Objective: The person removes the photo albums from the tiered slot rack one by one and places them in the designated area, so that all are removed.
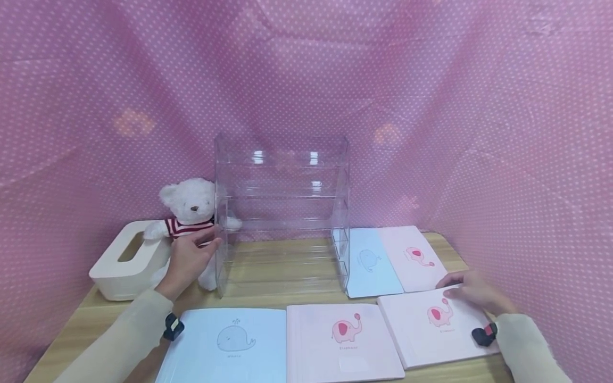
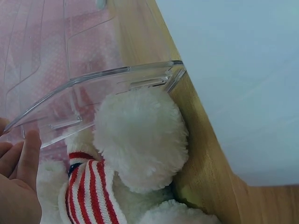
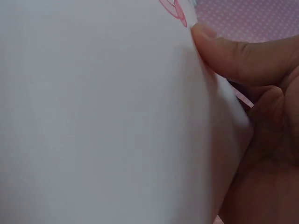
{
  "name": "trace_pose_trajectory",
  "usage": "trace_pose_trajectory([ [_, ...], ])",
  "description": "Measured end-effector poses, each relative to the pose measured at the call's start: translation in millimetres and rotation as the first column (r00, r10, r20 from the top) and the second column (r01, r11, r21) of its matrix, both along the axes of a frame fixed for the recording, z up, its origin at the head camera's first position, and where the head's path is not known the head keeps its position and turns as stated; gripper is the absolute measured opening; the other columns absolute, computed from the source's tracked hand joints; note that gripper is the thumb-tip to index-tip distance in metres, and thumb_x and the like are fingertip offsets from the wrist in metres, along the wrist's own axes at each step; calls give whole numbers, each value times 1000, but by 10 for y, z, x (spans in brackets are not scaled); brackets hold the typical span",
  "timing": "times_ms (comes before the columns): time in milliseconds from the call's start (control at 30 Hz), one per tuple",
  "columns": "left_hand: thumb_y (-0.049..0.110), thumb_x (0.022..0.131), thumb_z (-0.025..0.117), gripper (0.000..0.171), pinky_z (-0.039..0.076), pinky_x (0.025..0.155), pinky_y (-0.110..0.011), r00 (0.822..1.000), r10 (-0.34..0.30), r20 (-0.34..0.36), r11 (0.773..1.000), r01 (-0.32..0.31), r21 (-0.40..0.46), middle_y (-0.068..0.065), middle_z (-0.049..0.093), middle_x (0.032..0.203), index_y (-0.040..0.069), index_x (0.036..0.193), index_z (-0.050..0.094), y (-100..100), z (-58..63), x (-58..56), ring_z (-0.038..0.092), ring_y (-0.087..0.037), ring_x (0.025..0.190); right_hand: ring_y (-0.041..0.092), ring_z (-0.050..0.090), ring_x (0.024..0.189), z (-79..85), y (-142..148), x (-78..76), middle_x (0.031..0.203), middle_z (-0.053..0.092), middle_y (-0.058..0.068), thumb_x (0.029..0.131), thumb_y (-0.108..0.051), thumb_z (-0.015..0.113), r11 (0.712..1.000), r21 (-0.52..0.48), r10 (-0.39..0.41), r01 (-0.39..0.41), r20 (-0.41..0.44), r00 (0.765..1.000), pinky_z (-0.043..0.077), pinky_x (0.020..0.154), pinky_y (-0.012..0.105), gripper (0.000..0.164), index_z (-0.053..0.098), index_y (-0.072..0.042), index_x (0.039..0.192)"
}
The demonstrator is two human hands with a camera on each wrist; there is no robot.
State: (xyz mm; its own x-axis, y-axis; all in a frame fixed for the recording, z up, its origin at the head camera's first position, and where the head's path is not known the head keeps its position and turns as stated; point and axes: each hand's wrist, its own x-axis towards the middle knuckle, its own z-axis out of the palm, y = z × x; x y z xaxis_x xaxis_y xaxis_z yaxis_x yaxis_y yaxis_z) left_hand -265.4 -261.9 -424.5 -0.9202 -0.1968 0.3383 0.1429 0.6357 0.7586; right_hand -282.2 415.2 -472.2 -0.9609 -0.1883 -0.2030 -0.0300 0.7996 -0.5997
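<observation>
A clear acrylic rack [image 1: 282, 230] with several tiers stands mid-table. My left hand [image 1: 189, 260] pinches the front edge of its left side panel [image 2: 98, 75], beside a white teddy bear [image 1: 193, 199] in a red-striped shirt. At the right, my right hand [image 1: 479, 291] grips the far right corner of a pink elephant book [image 1: 412, 330], thumb [image 3: 229, 58] on the cover and the other fingers partly hidden behind it. The book's left edge overlaps another pink elephant book [image 1: 316, 340]. Left of that lies a blue whale book [image 1: 201, 335].
Another blue whale book [image 1: 369, 282] and a further pink elephant book [image 1: 397, 242] lie right of the rack. A cream box [image 1: 122, 284] with a slot on top stands at the left, behind my left forearm. Pink dotted cloth [image 1: 287, 64] hangs around the wooden table [image 1: 86, 314].
</observation>
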Motion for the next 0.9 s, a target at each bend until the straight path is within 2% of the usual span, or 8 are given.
trace_pose_trajectory([
  [100,20,94,72,39,59,91,-39,1000,9,3,1000,-8,-7,-18,70,129,7,131,68,1,2,16,70,-35,114,20,64,104,-24,-35,-28,106,78,6,80,-13,78,1000,23,-13,13,-20,1000,43,88,33,24,77,-11,104],
  [200,19,94,72,39,58,92,-44,1000,13,-4,1000,-13,-13,-18,71,127,6,130,68,7,-8,18,70,-36,113,20,65,100,-33,-56,-38,102,78,6,79,-11,78,998,61,-12,14,-37,999,44,86,33,22,77,-10,101],
  [267,18,94,72,38,60,91,-38,1000,12,-12,1000,-12,-14,-19,72,126,6,130,69,11,-17,17,71,-36,112,19,64,99,-32,-71,-36,100,77,5,78,-11,77,996,89,-9,12,-40,999,45,86,33,21,77,-11,99],
  [333,17,93,72,38,60,86,-23,1000,8,-23,1000,-8,-8,-19,72,125,5,130,69,9,-28,11,71,-35,111,20,64,98,-26,-90,-29,99,75,4,78,-10,77,993,115,8,-2,-48,999,47,87,36,21,76,-11,98],
  [467,17,94,72,38,44,77,4,999,-4,-46,1000,5,14,-19,72,125,5,130,68,8,-49,6,71,-34,111,23,65,97,10,-137,-13,99,73,6,76,-8,76,991,135,28,-19,-62,998,52,91,48,22,73,-9,98],
  [600,23,95,73,41,39,77,7,999,-7,-39,999,8,35,-18,71,128,5,132,67,5,-66,29,69,-33,115,26,65,98,39,-164,1,102,73,9,77,-7,76,989,148,24,-11,-85,996,52,92,53,23,71,-7,99],
  [767,31,94,72,45,39,78,6,999,-11,-31,999,12,36,-17,71,129,6,132,67,-11,-75,62,69,-33,116,26,62,98,78,-164,13,107,69,13,81,-9,76,993,118,36,-16,-171,985,53,83,38,33,66,-1,112],
  [900,39,96,69,42,43,77,3,1000,8,-27,1000,-8,8,-12,75,122,11,127,71,-66,-93,104,70,-6,103,29,61,100,166,-210,20,113,64,21,84,-10,76,997,70,47,-31,-250,967,50,78,30,46,58,4,125],
])
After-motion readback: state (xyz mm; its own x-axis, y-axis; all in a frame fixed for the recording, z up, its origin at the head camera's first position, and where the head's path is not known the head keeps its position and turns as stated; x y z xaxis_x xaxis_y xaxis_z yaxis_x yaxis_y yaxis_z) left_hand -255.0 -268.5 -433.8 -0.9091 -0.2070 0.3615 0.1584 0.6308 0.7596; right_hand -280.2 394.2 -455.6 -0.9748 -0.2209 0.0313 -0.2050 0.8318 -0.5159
